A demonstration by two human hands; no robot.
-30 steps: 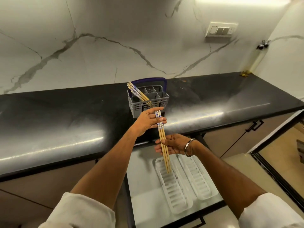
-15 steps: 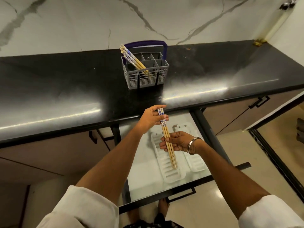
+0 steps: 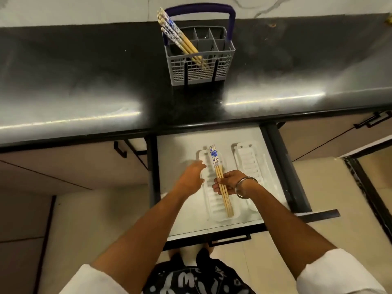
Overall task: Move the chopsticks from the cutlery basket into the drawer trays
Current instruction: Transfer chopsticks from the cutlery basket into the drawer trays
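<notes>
From the head view, I have my right hand (image 3: pixel 230 183) pinched round a small bundle of chopsticks (image 3: pixel 221 183), held about mid-shaft, lying lengthwise over the left drawer tray (image 3: pixel 204 200) at lower centre of the frame, blue-patterned ends pointing toward the top of the frame. I cannot tell whether their plain tips already touch the tray. My left hand (image 3: pixel 191 177) hovers just beside them to the left, fingers loose and holding nothing. The right drawer tray (image 3: pixel 250 162) sits bare in the open drawer (image 3: pixel 176 149). More chopsticks in the basket (image 3: pixel 176 37) lean out of the cutlery basket (image 3: pixel 200 68) on the black surface (image 3: pixel 84 85) at upper centre.

I judge this to be the placing step: the bundle needs lowering flat into the tray, then the right hand lets go, and after that a reach back up to the basket for the rest.

Against half a second ago, my left hand has come off the patterned ends, the bundle sits lower over the tray, and the camera has tipped down so the drawer fills more of the frame
</notes>
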